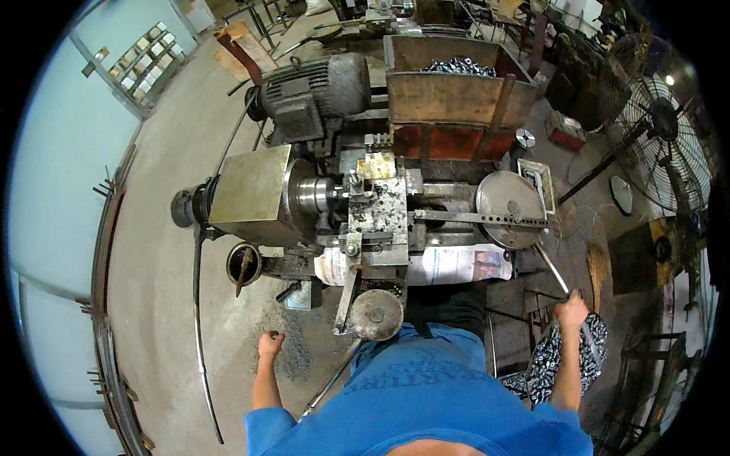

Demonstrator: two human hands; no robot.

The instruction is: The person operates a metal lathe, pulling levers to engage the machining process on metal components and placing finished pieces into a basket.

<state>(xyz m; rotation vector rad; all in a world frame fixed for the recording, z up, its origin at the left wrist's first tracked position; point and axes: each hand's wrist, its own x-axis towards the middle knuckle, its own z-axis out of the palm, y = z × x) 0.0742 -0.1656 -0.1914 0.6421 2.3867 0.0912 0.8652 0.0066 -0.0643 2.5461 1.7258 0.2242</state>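
Observation:
My right hand [572,310] is closed around the end of a metal lever rod [552,269]. The rod runs up to a round metal disc [502,199] on the right end of a small lathe. My left hand [271,343] hangs low on the left with its fingers curled together; what they hold, if anything, is too small to make out. In front of me are the lathe's steel spindle nose [316,194] and its oily tool slide [378,213]. A second disc [376,315], joined to a flat link bar [347,302], sits close to my body.
A large bin [456,95] of small metal parts stands behind the lathe, beside an electric motor [312,91]. A pot with a brush [245,264] is at left. More metal parts [591,353] lie below my right hand. A caged fan [661,121] stands at right.

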